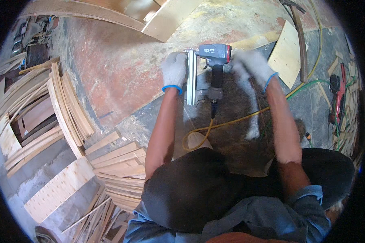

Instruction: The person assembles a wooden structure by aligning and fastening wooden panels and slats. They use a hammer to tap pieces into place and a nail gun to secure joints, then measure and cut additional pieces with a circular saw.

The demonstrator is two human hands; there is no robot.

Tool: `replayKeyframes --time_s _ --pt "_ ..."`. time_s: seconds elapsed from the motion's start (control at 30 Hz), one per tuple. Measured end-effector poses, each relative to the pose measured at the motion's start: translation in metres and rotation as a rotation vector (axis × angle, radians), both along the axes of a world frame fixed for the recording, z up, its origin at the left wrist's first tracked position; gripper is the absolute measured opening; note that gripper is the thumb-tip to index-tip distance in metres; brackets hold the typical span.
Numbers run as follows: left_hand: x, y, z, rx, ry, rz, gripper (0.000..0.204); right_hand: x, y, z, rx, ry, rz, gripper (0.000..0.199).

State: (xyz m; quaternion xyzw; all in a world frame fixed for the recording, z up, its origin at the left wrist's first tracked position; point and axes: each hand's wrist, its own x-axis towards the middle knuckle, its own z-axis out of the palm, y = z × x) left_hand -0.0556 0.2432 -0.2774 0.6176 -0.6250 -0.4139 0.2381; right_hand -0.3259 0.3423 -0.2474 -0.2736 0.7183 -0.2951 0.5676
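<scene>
An air nail gun (216,52), dark grey with a red-rimmed end cap and a silver magazine (191,79), lies sideways between my hands, its handle pointing toward me. I cannot tell whether it rests on the floor. My left hand (174,69), in a white knit glove with a blue cuff, is closed at the nose end, by the top of the magazine. To the right of the end cap, my right hand (256,68) is smeared by motion, in a matching glove; its fingers do not show clearly. A yellow air hose (235,118) joins the handle's lower end.
Bundled wood strips (119,158) and a curved wooden frame (63,117) stand at left. A plywood piece (285,54) and a hammer (299,36) lie at upper right, with a red-and-black power tool (337,97) farther right. A wooden panel structure (166,20) borders the far side.
</scene>
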Motion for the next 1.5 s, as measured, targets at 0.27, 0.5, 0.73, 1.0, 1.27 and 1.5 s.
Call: replayKeyframes --time_s 0.27,0.5,0.73,1.0,1.27,1.5 --pt "-0.048 0.021 0.028 -0.391 -0.495 -0.121 0.037 -0.168 0.062 -0.059 0.15 1.264 -0.303 0.067" --pt "-0.095 0.055 0.06 -0.445 -0.169 -0.243 0.028 -0.171 0.061 -0.037 0.252 1.109 -0.445 0.069" --pt "-0.149 0.092 0.004 0.574 0.397 -0.501 0.033 -0.174 0.04 -0.027 0.181 0.798 -0.537 0.067" --pt "-0.181 0.085 -0.023 0.898 0.74 -0.172 0.025 -0.176 0.027 -0.071 -0.153 0.011 -0.828 0.02" --pt "-0.164 0.061 0.024 0.721 0.863 -0.23 0.019 -0.15 -0.007 -0.017 -0.445 -0.131 -0.737 0.025" --pt "-0.103 0.034 0.083 -0.493 -0.198 -0.156 0.048 -0.114 -0.078 0.045 -0.524 -0.032 -0.438 0.031"
